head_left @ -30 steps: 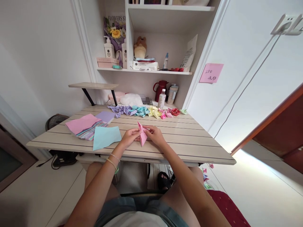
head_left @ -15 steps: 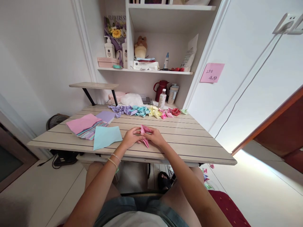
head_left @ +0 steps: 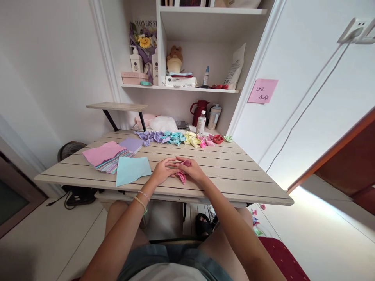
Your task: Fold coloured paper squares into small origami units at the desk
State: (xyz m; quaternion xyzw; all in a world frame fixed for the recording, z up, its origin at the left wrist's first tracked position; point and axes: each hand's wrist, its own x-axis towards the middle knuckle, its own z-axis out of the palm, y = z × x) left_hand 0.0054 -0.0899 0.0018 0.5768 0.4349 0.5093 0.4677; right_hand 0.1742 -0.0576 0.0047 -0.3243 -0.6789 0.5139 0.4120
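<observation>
Between my hands, just above the desk's front part, is a pink folded paper (head_left: 181,177) with pleated layers at its lower end. My left hand (head_left: 164,170) is closed on its left side, fingertips against the folds. My right hand (head_left: 190,168) grips it from the right, its fingers covering much of the upper part. To the left lies a light blue paper sheet (head_left: 133,171). Beyond it is a stack of coloured paper (head_left: 104,155) topped by a pink sheet, with a purple sheet (head_left: 131,144) behind.
Folded paper pieces line the back of the desk (head_left: 234,175): purple (head_left: 150,136), blue (head_left: 175,137), yellow (head_left: 191,139), pink and red (head_left: 217,139). Behind them stand a clear bottle (head_left: 200,123), a red jug (head_left: 200,112) and a tumbler (head_left: 215,117). A small raised shelf (head_left: 117,106) is at the left.
The pink paper's top points have tipped down and right into my right hand, whose fingers now cover more of it. The pleated lower end shows more widely. The sheets are unmoved.
</observation>
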